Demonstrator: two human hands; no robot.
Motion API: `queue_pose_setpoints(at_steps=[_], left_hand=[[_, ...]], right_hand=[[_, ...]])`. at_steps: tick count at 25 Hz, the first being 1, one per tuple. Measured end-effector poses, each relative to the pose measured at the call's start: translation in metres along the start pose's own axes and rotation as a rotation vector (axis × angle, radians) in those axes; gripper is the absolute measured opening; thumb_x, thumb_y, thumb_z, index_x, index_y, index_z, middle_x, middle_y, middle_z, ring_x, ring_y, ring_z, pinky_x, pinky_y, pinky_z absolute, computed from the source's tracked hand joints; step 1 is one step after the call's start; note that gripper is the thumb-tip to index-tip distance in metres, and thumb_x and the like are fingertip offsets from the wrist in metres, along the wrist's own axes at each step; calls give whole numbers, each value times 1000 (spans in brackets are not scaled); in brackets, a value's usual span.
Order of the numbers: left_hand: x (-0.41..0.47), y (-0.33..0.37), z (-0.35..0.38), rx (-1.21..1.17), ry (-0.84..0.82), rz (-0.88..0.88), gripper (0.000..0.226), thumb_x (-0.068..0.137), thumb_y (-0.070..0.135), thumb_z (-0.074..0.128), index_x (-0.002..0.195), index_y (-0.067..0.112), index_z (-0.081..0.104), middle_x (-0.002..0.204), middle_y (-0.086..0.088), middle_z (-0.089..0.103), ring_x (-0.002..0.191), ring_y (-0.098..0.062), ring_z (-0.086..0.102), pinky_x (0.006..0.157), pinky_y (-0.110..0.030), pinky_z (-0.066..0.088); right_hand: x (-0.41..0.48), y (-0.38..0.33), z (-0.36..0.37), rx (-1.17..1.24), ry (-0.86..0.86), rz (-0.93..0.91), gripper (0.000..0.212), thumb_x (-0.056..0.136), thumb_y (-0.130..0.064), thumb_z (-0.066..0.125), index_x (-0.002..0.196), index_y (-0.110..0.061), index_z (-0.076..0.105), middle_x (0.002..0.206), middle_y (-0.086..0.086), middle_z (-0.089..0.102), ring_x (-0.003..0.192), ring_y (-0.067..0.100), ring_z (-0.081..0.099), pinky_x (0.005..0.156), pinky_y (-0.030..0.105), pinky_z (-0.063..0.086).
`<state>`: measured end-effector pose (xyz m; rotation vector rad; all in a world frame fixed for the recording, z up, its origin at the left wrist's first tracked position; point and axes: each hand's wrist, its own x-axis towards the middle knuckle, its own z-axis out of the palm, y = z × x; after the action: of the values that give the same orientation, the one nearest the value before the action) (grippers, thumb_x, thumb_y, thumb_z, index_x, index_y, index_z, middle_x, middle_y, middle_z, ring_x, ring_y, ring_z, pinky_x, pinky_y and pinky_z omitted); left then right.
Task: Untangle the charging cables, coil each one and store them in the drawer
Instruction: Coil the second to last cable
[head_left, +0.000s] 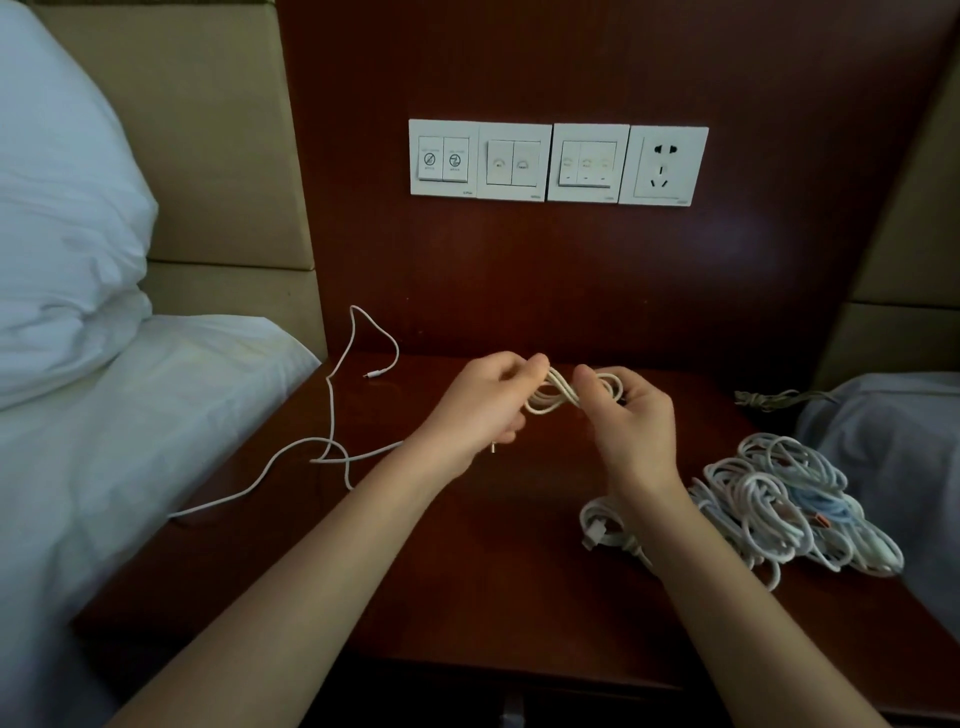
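Nightstand (467, 597), left hand (480, 405), right hand (631, 421) pinching coil (550, 397), tangle (779, 499) at edge

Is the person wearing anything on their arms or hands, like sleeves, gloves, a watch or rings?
No. The left hand and right hand are bare: no gloves, and no rings show on the fingers in view. The left forearm and right forearm are uncovered down to the picture's edge, with no sleeve, watch or bracelet in sight.

Dim warm light, soft focus, wide-angle bending at edges
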<state>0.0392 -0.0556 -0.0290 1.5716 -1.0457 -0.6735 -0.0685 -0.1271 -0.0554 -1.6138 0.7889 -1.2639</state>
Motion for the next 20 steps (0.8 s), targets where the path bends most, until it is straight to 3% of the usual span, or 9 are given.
queue_pose_setpoints(at_steps=[2, 4, 7, 10, 13, 16, 20], left_hand=[[-1, 0, -8, 306, 12, 66, 37, 93, 49, 47, 107, 16, 55, 78, 5, 59, 56, -2, 47, 53, -19, 37], [-3, 5, -17, 487, -6, 132, 32, 91, 49, 50, 99, 18, 56, 78, 7, 64, 63, -2, 53, 59, -21, 39], [-10, 22, -27, 692, -122, 303, 13, 91, 32, 58, 84, 21, 60, 71, 12, 58, 64, 1, 54, 60, -18, 39], [-14, 31, -27, 797, -194, 555, 10, 91, 21, 59, 81, 20, 63, 71, 13, 55, 64, -1, 50, 59, -16, 37], [-7, 24, -26, 676, -121, 677, 11, 91, 14, 57, 81, 17, 61, 83, 10, 53, 72, -3, 50, 65, -13, 38], [1, 10, -27, 405, -67, 479, 12, 94, 14, 53, 83, 16, 58, 90, 3, 59, 70, -5, 51, 67, -16, 40], [4, 1, -27, 64, -240, 200, 24, 98, 9, 42, 75, 14, 46, 60, 7, 43, 49, -3, 35, 48, -16, 28]], right_hand=[[4, 2, -4, -13, 44, 15, 29, 91, -22, 59, 64, -11, 59, 45, -10, 44, 39, 2, 36, 41, 20, 28], [6, 2, -7, -45, 77, 15, 30, 91, -22, 60, 66, -7, 60, 47, -6, 44, 40, 4, 36, 40, 21, 28], [9, 2, -11, -133, 103, -7, 32, 90, -22, 60, 61, -9, 57, 47, -4, 44, 38, 3, 36, 40, 18, 28], [10, 1, -14, -293, 20, -28, 31, 90, -23, 60, 60, -13, 57, 45, -7, 43, 35, 3, 38, 38, 16, 26], [9, -1, -13, -298, -90, -47, 34, 88, -22, 62, 56, -12, 54, 45, -7, 41, 37, 4, 33, 43, 22, 26], [7, -5, -10, -110, -142, -39, 33, 90, -18, 61, 60, -4, 56, 46, -3, 41, 40, 6, 32, 40, 22, 25], [3, -10, -8, 7, -235, -10, 41, 91, -17, 60, 52, -11, 47, 40, -9, 38, 37, 4, 30, 38, 18, 25]])
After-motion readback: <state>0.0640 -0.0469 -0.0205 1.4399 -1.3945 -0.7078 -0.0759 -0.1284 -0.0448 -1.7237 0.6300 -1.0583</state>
